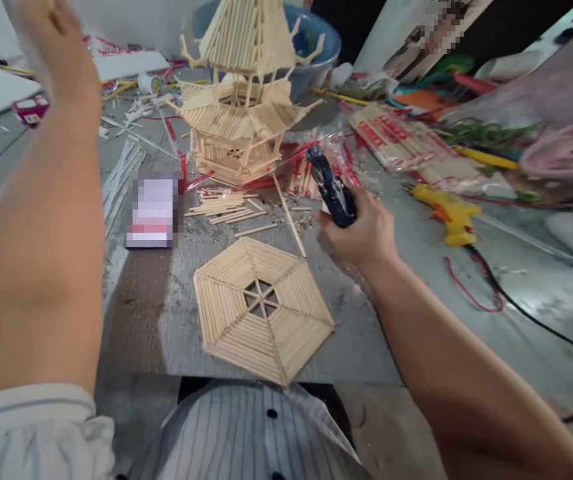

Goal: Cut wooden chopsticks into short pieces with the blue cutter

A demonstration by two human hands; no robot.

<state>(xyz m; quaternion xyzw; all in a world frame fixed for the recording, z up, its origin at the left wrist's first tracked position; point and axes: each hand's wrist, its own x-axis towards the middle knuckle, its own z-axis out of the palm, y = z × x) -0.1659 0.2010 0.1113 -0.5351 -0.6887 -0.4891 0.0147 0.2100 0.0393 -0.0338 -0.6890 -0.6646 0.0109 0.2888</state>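
My right hand [364,230] is closed around a dark blue cutter tool [332,187], held just right of a flat hexagonal panel [261,307] made of wooden sticks. My left hand [51,40] is raised high at the top left, blurred, with its fingers out of sight. A tall stick-built pagoda model [241,100] stands behind the panel. Loose cut sticks [224,207] lie between the pagoda and the panel, and one long stick [290,217] leans across near the cutter.
A yellow glue gun [449,213] with a black cord lies to the right. Packets of sticks [401,140] sit at the back right, a blue bowl [316,40] behind the pagoda, a phone [151,210] to the left, and scraps at the back left.
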